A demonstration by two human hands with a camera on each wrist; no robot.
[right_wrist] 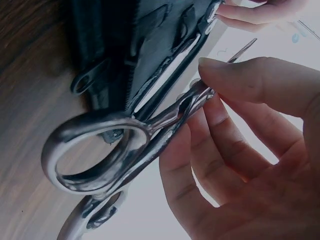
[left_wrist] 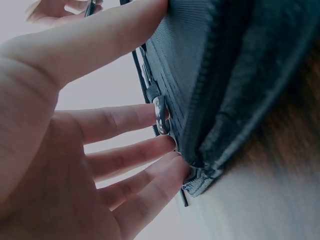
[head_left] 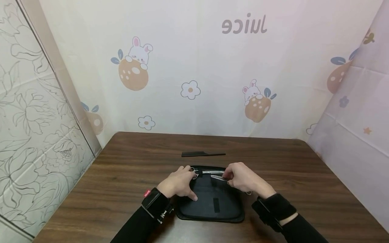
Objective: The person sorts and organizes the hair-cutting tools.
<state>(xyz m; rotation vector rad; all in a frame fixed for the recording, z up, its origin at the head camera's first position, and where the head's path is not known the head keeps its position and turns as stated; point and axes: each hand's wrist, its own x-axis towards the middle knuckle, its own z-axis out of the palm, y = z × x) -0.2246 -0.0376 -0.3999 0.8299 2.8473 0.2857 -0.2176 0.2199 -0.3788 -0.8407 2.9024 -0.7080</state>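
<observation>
A black zip case [head_left: 209,206] lies opened flat on the table. Along its far side sits a pair of silver scissors [head_left: 209,172], held by a black loop. My left hand [head_left: 179,182] rests on the case's left edge. In the left wrist view its extended fingers [left_wrist: 120,122] touch the case edge by a metal scissor handle [left_wrist: 160,115]. My right hand [head_left: 243,177] pinches a second pair of scissors [right_wrist: 165,116] between thumb and fingers. Its finger rings point right and its blades [head_left: 217,177] point left, just above the case.
Beyond the case lies a black comb [head_left: 194,154] with a thin tail. The brown wooden table [head_left: 121,202] meets a printed curtain [head_left: 188,111] at its far edge. A zip pull [right_wrist: 82,82] hangs from the case's right side.
</observation>
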